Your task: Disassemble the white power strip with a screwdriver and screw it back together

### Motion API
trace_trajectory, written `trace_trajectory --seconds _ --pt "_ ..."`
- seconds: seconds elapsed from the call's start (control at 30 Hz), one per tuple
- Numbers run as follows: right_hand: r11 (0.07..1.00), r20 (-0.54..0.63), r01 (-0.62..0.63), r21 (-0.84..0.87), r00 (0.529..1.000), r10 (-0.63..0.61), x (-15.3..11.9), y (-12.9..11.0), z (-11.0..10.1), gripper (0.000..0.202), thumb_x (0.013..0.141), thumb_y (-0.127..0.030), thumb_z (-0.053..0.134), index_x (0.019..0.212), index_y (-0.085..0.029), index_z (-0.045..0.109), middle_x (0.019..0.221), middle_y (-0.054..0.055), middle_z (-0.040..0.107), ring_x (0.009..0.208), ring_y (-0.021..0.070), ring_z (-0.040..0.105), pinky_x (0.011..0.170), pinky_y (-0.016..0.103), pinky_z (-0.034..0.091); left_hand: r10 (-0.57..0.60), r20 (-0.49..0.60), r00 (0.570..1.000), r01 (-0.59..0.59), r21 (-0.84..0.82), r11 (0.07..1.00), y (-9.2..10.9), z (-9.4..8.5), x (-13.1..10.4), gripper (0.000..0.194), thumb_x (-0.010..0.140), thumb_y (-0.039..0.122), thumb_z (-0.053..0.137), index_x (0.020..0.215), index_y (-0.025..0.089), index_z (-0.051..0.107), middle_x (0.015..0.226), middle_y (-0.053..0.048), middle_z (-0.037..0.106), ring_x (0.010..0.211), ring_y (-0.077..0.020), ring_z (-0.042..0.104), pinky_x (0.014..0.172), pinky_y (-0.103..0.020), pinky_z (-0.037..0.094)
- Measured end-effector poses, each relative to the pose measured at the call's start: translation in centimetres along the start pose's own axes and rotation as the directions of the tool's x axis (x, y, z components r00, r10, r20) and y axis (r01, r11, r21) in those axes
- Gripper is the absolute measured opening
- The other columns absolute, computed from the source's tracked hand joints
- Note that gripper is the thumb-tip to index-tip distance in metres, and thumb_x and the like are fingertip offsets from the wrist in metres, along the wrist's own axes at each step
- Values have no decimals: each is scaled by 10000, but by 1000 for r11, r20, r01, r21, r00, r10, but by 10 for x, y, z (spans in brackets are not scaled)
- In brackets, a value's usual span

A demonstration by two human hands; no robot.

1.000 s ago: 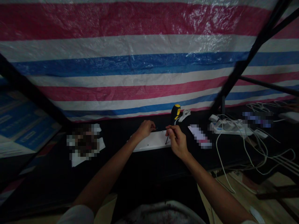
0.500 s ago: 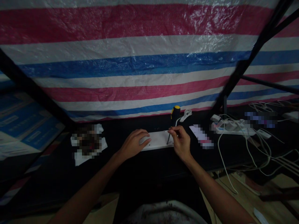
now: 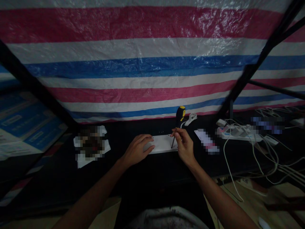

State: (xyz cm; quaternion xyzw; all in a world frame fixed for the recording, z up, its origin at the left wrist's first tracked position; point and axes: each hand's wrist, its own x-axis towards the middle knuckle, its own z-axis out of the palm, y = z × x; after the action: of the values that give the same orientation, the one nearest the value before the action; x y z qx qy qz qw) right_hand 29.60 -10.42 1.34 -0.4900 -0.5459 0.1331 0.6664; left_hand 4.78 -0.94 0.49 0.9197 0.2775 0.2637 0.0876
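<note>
A white power strip [image 3: 163, 143] lies flat before me, with small dark holes or screws on its upper face. My left hand [image 3: 139, 148] grips its left end, thumb along the near side and fingers along the far side. The fingers of my right hand [image 3: 183, 141] are closed on the shaft of a screwdriver [image 3: 180, 117], just below its black and yellow handle. Its tip meets the strip near the right end, and the tool stands nearly upright, tilted slightly. My right hand partly covers the strip's right end.
Behind the strip lies a bundled white cord [image 3: 191, 119]. On the black table [image 3: 143, 171] are blurred papers at left and a paper slip [image 3: 199, 135] at right. Farther right, another power strip [image 3: 226, 135] sits among tangled white cables. Striped sheeting [image 3: 143, 47] and dark metal bars enclose the back.
The screwdriver handle now leans slightly more to the right. My left hand keeps its place on the strip with its thumb and fingers a little shifted. The whole view has moved slightly.
</note>
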Motion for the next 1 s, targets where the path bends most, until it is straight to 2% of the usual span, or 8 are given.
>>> trace_trajectory --seconds 0.13,0.33,0.5,0.67,0.73,0.8,0.87,1.0 --pt "990 33 94 -103 995 -91 2 -2 -1 144 1032 -379 684 1035 -251 749 1023 64 747 977 242 655 842 383 510 -8 2 1000 8 1 1000 0 1 0 270 1052 418 617 1240 257 725 1345 -88 713 1243 -269 664 1116 -452 490" --pt "999 12 21 -28 1000 -21 0 -2 0 208 1093 -371 562 1127 -251 730 1061 66 749 1037 239 679 966 421 515 -10 1 1000 10 -10 1000 1 0 1 258 1049 407 621 1222 251 731 1325 -86 722 1229 -269 666 1107 -456 491" --pt "992 21 54 -111 998 -52 3 -2 -2 170 1009 -407 706 996 -243 750 1015 67 744 933 239 653 846 387 526 -16 -10 1000 16 -11 1000 2 0 2 259 1041 419 623 1206 258 740 1319 -86 723 1222 -270 672 1103 -450 499" --pt "999 14 -45 31 999 45 3 -5 -1 246 1078 -405 595 1243 -238 666 987 48 770 954 230 723 916 393 541 -12 -17 1000 12 -9 1000 3 0 2 247 1043 413 622 1191 253 738 1305 -82 729 1210 -269 678 1089 -446 502" --pt "1000 46 -30 9 999 30 5 -7 -1 250 1092 -405 561 1238 -236 675 1025 61 773 1000 234 724 931 393 538 -16 -17 1000 16 -9 1000 3 1 3 249 1039 413 630 1192 249 740 1305 -83 729 1207 -272 678 1090 -455 497" --pt "997 66 18 -72 998 -13 7 -8 -3 221 1072 -412 598 1117 -235 723 1030 69 761 982 235 703 872 369 537 -23 -16 1000 23 -9 1000 3 1 4 255 1037 417 632 1192 249 744 1300 -82 732 1207 -273 676 1099 -460 489" --pt "991 91 45 -126 995 -34 9 -9 -5 233 1065 -414 609 1001 -233 741 963 57 737 867 211 671 774 336 523 -24 -16 1000 24 -7 1000 3 0 6 256 1037 419 632 1187 248 749 1288 -83 736 1204 -271 676 1101 -458 484" --pt "997 131 -3 -82 991 14 15 -11 -7 286 1094 -434 540 1050 -226 731 853 14 671 647 150 583 627 288 480 -25 -10 1000 25 17 1000 7 -1 11 250 1041 431 641 1172 248 751 1251 -78 743 1187 -271 674 1097 -463 467"
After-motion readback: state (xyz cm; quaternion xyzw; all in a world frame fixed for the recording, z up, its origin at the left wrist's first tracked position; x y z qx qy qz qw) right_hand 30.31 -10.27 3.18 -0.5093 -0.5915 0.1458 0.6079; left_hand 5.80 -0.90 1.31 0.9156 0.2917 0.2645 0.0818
